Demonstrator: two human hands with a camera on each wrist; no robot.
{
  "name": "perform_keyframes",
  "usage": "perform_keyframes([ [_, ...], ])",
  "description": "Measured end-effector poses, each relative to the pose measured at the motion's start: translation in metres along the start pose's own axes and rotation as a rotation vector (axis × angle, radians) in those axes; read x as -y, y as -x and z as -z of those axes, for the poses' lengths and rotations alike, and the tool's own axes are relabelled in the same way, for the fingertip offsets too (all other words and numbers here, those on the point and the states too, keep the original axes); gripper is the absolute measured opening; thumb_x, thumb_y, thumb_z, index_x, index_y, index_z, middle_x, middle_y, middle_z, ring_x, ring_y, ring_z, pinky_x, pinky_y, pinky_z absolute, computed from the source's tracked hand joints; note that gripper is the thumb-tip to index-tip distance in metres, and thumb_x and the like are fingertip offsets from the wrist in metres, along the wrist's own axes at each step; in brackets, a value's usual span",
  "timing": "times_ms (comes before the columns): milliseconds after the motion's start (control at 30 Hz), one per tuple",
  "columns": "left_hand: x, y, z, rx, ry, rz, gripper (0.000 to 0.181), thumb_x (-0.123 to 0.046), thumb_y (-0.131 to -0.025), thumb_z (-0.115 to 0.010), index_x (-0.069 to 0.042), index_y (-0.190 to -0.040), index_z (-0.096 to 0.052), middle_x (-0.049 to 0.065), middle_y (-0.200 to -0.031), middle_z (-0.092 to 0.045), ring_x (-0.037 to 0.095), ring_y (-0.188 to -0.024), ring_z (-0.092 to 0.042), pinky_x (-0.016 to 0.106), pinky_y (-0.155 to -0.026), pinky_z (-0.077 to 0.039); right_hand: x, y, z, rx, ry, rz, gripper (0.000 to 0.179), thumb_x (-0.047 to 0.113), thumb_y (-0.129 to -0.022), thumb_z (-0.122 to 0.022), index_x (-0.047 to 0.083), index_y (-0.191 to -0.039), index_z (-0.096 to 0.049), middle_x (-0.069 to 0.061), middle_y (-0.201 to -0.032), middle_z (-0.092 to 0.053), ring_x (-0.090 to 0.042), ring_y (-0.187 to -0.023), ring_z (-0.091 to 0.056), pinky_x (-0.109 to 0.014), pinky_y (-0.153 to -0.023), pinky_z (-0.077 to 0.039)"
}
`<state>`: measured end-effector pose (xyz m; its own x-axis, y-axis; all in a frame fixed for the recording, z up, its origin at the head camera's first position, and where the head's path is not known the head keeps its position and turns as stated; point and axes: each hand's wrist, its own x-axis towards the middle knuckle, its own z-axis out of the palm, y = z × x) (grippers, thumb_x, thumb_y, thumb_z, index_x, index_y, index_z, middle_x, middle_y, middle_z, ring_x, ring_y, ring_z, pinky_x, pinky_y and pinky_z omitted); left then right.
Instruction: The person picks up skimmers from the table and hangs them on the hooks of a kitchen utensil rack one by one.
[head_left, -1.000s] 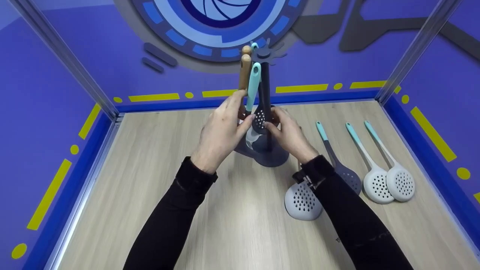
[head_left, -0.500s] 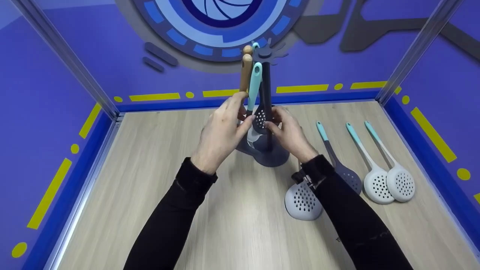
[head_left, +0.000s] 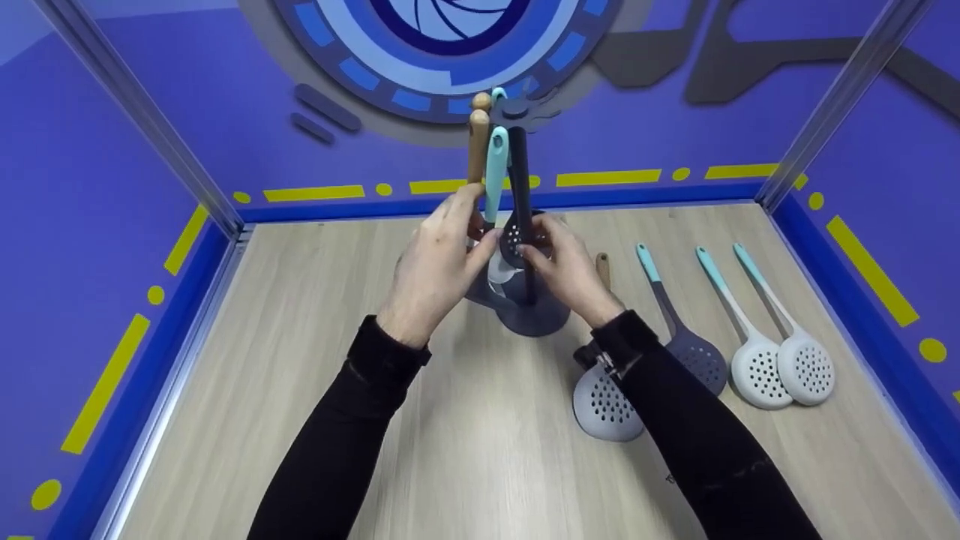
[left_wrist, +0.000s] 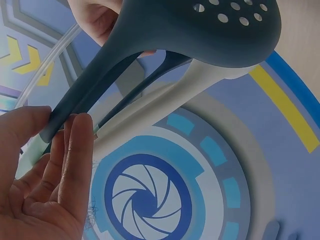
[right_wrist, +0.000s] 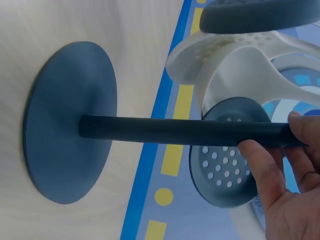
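A dark utensil stand with a spoked top (head_left: 515, 111) and round base (right_wrist: 65, 125) stands on the table, hung with kitchen utensils. My right hand (head_left: 566, 266) grips its post (right_wrist: 175, 131) between thumb and fingers. With the left hand (head_left: 439, 255) I pinch a dark skimmer (left_wrist: 215, 32) at the neck, just below its teal handle (head_left: 496, 169). The skimmer's perforated head points down. Behind the post hangs another dark skimmer (right_wrist: 225, 167). White utensils (right_wrist: 235, 75) hang beside it, and wooden handles (head_left: 478, 146) rise near my left fingers.
On the table to the right lie a grey skimmer (head_left: 606, 405) with a wooden handle, a dark teal-handled skimmer (head_left: 697, 360) and two overlapping white skimmers (head_left: 759, 371), (head_left: 807, 369). My right forearm passes over the first two. A blue panel wall (head_left: 420, 169) stands close behind the stand.
The stand, with its hanging utensils, has shifted slightly left, and both hands have moved along with it. Their grips look the same. More of the grey skimmer's wooden handle shows beside the right wrist.
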<state>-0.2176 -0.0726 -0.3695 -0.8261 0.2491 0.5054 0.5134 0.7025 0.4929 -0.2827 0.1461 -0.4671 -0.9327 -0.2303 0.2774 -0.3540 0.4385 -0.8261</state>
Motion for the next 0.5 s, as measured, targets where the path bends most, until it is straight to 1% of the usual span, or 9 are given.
perform_keyframes([
  [167,0.007,0.001,0.003,-0.026,0.021,0.022,0.051,-0.018,-0.116,-0.077,-0.002,-0.161,-0.06,0.014,-0.12,-0.077,0.026,-0.106,-0.081,0.037,-0.089,-0.07,0.006,-0.003,-0.01,-0.027,-0.038,0.0,0.028,0.006,-0.115,-0.074,-0.001,-0.142,-0.069,-0.022,-0.143,-0.072,-0.04,-0.134,-0.078,-0.052,-0.115,-0.066],
  [267,0.011,0.001,0.005,-0.044,0.035,0.03,0.049,-0.018,-0.117,-0.076,-0.002,-0.16,-0.061,0.015,-0.124,-0.077,0.026,-0.11,-0.081,0.038,-0.091,-0.071,0.01,-0.004,-0.017,-0.05,-0.046,-0.012,0.027,0.006,-0.114,-0.075,-0.001,-0.14,-0.07,-0.022,-0.141,-0.071,-0.04,-0.131,-0.078,-0.052,-0.111,-0.066],
  [400,0.017,0.002,0.007,-0.07,0.041,0.046,0.047,-0.018,-0.117,-0.076,-0.003,-0.159,-0.062,0.014,-0.13,-0.078,0.025,-0.113,-0.081,0.037,-0.092,-0.071,0.015,-0.004,-0.026,-0.079,-0.044,-0.036,0.026,0.009,-0.115,-0.075,0.002,-0.139,-0.07,-0.018,-0.139,-0.073,-0.036,-0.127,-0.078,-0.047,-0.104,-0.064],
  [500,0.022,0.003,0.008,-0.085,0.04,0.062,0.048,-0.018,-0.117,-0.075,-0.003,-0.161,-0.062,0.014,-0.129,-0.078,0.025,-0.114,-0.082,0.035,-0.094,-0.071,0.018,-0.004,-0.034,-0.107,-0.078,-0.048,0.024,0.009,-0.115,-0.075,0.003,-0.138,-0.071,-0.017,-0.135,-0.075,-0.033,-0.122,-0.078,-0.041,-0.099,-0.063],
])
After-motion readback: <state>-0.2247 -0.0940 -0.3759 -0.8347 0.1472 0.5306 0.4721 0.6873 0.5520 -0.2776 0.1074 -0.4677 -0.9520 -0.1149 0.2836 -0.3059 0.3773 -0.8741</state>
